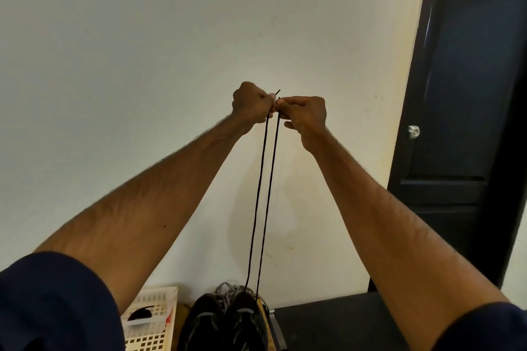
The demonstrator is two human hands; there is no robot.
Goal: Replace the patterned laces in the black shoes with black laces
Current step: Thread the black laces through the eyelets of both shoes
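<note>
Black lace (258, 194): two taut strands run from your raised hands down to the black shoes (225, 322) at the bottom of view. They meet the shoe nearer the dark door (467, 94); the eyelets are too small to make out.
Left hand (251, 104): curled in a pinch on one lace end, its tip poking out above the fingers.
Right hand (306, 112): pinching the other end, just beside your left hand, the two tips nearly level.
Patterned laces (228, 292): a loose black-and-white tangle at the far end of the shoes, by the wall.
Step, as I judge it: evening the ends before you lace upward.
Risk, slip: your hold is right at the tips, so a tug may free one end and unthread that side.
Risk, lift: pulling harder may tip the shoe over.
Risk, snag: the tangle lies where the strands come down and could catch them.
Nearby: a cream plastic basket (154, 330) beside the shoes.
</note>
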